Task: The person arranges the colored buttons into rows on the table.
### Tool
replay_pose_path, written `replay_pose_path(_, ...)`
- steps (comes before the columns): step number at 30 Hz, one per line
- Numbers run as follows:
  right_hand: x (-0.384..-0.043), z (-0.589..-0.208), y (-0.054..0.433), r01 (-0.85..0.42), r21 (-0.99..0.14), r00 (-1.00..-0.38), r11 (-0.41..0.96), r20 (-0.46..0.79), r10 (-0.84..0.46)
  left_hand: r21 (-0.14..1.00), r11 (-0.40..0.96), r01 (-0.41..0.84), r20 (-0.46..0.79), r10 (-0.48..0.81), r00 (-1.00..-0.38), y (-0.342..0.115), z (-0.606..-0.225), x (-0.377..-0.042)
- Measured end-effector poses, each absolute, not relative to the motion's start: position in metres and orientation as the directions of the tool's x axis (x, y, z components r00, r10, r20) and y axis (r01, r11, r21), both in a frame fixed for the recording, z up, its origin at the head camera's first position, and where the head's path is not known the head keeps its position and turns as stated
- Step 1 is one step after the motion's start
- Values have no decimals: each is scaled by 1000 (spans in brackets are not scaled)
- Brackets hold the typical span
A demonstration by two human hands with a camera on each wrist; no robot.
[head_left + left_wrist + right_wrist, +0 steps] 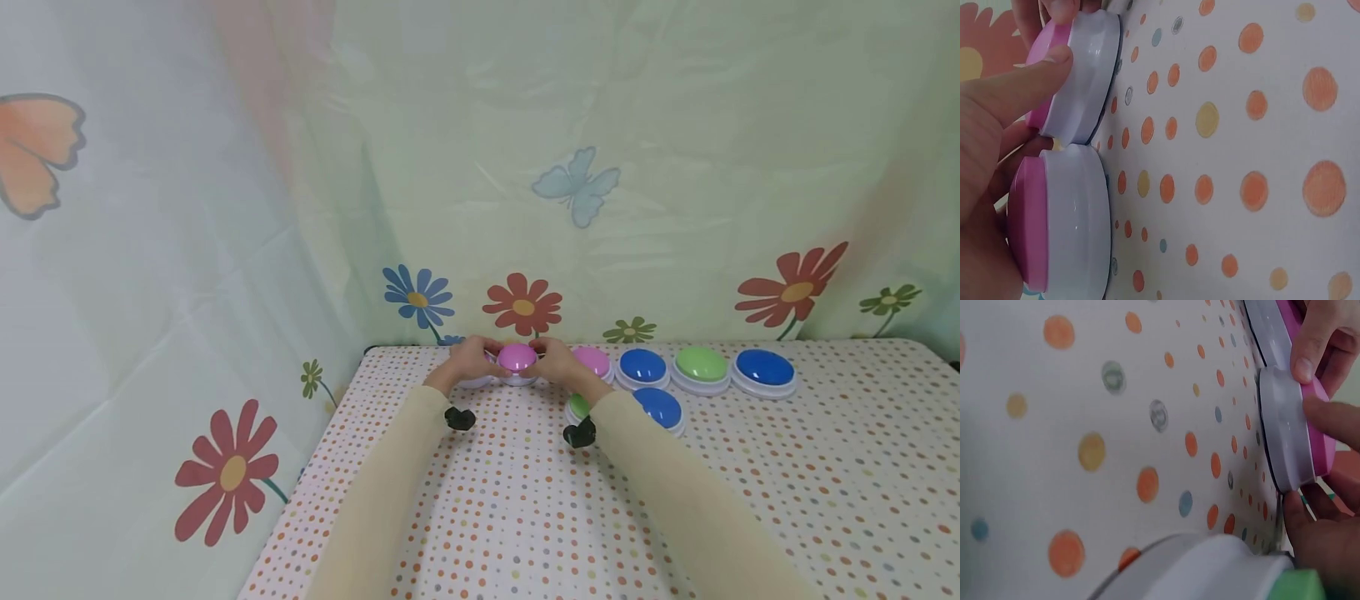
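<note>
A pink push button (517, 358) with a white round base is held between both hands at the table's far side. My left hand (468, 358) grips its left side, the thumb lying on the rim in the left wrist view. From the other side my right hand (557, 362) grips it with thumb and fingers. Under the left hand sits another pink button (1075, 225), touching or nearly touching the held one; the head view mostly hides it. A third pink button (592, 361) stands just right of the right hand.
Rightward in the back row stand a blue button (642, 366), a green button (701, 364) and another blue button (765, 367). Nearer, a green button (578, 407) and a blue button (660, 407) are partly behind the right arm. A flowered curtain (465, 208) hangs behind the dotted table (517, 517).
</note>
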State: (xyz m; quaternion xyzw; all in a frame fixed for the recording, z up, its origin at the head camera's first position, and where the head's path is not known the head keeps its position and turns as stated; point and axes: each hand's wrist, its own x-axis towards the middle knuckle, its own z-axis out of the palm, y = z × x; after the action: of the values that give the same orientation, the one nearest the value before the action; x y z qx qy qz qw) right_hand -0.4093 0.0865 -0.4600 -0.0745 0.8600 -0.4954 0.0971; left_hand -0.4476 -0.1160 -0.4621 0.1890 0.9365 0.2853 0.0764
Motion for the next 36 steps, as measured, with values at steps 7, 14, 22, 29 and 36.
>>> replay_pose_path(7, -405, -467, 85, -35, -842, -975, 538, -91, -205, 561, 769, 306, -33, 390, -920, -115, -468, -439)
replay_pose_path(14, -403, -467, 83, -60, -856, -975, 514, -60, -213, 559, 767, 315, -38, 404, -914, -117, -466, -434)
replay_pose_path(22, -404, -448, 91, -80, -859, -979, 506, -29, -203, 609, 698, 375, 27, 455, -890, -115, -448, -435)
replay_pose_path(29, -391, -421, 105, -195, -840, -959, 506, 55, -278, 677, 597, 430, 105, 500, -860, -108, -431, -432)
replay_pose_path(36, -378, -401, 122, -151, -846, -973, 512, 36, -228, 757, 462, 463, 166, 549, -819, -92, -415, -424)
